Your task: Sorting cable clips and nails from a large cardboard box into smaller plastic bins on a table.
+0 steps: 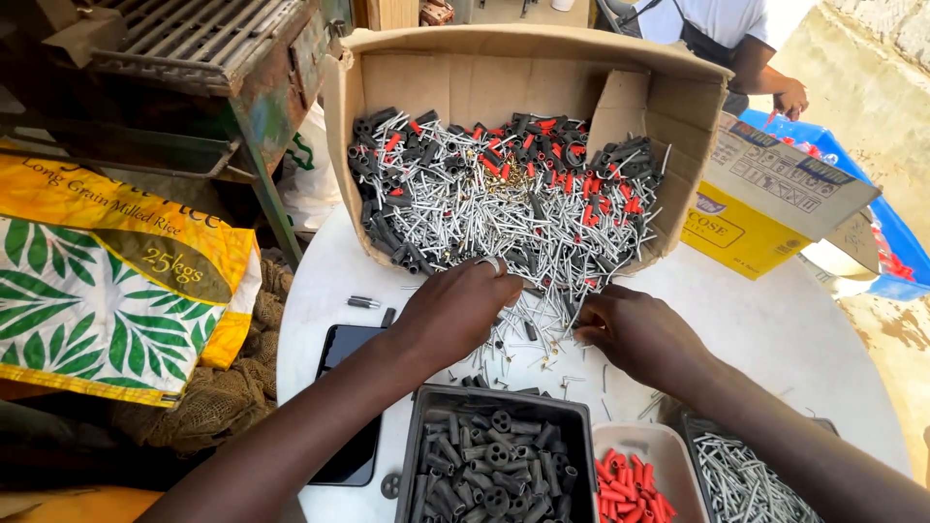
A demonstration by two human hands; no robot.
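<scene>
Head view: tipped cardboard box [504, 73] spilling thin grey metal pins [504, 218] and ribbed black and red plastic sleeves onto white round table [775, 329]. Left hand [450, 312] lying palm-down, fingers curled into spill; right hand [635, 331] pinching pins at pile's edge. Dark tray [417, 436] holding black sleeves sitting below.

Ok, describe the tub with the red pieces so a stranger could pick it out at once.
Start at the round white table and go to its near edge, below the person's right hand. Three tubs sit in a row there; the middle one is pale and small. It alone holds red plastic pieces, between the dark sleeves and grey nails.
</scene>
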